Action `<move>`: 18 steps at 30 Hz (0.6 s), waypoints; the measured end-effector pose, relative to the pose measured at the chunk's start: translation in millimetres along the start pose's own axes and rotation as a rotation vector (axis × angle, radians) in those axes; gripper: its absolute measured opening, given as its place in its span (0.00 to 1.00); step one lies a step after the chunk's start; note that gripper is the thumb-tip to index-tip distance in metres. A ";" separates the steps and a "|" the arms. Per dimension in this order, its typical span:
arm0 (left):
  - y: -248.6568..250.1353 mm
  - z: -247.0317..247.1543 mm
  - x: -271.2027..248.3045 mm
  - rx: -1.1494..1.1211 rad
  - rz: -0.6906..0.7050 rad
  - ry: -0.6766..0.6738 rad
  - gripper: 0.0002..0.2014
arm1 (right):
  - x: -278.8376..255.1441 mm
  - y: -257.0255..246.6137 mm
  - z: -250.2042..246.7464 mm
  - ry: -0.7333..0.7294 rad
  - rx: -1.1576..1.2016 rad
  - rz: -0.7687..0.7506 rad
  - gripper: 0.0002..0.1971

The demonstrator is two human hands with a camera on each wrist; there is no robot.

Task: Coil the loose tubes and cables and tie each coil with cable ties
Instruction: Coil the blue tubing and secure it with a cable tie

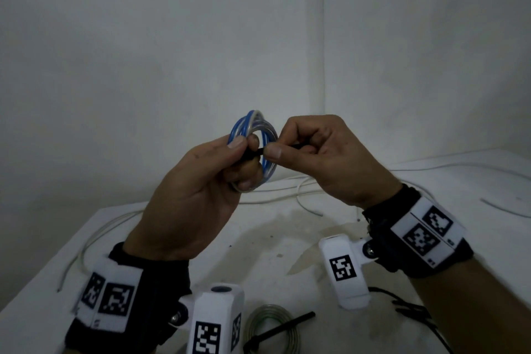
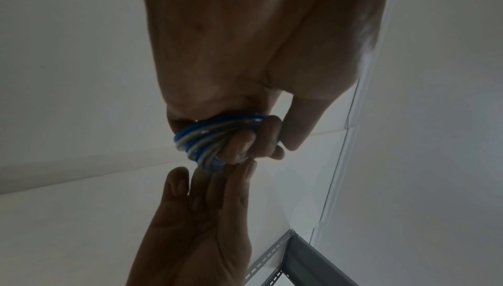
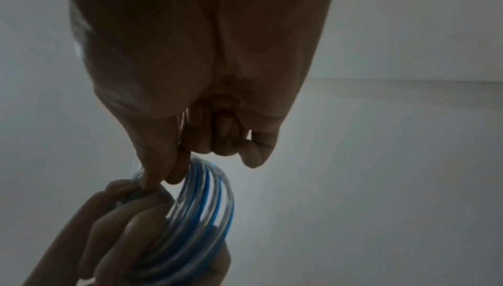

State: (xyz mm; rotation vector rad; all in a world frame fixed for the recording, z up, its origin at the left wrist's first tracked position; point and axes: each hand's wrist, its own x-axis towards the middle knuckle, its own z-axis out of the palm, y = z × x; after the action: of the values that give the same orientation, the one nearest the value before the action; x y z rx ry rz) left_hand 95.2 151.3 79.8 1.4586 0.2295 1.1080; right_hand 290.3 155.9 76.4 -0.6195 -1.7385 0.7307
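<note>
Place: a bare workroom or storage corner, not a furnished home room.
Walls: plain white wall [image 1: 143, 37] fills the upper frame, meeting another at a corner, upper right of centre.
Surface: stained white table [image 1: 273, 238] across the lower frame, loose white cables [image 1: 287, 190] strewn on it.
Fittings: grey slotted-angle metal shelving [image 2: 299, 256] at lower right of the left wrist view.

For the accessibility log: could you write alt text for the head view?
Two hands raised over a white table: the left hand grips a blue-and-clear tube coil while the right hand pinches a black cable tie at it. Loose white cables lie behind, another tied coil in front.
</note>
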 end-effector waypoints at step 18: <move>-1.3 -14.1 4.3 -0.078 -0.072 0.230 0.15 | 4.4 5.4 1.2 0.068 0.192 0.219 0.05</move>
State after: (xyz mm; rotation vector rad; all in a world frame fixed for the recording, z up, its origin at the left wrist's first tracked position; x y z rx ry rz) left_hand 87.8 164.1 78.1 1.2441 0.3925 1.2129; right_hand 288.3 162.5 75.0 -0.7004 -1.5305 1.0053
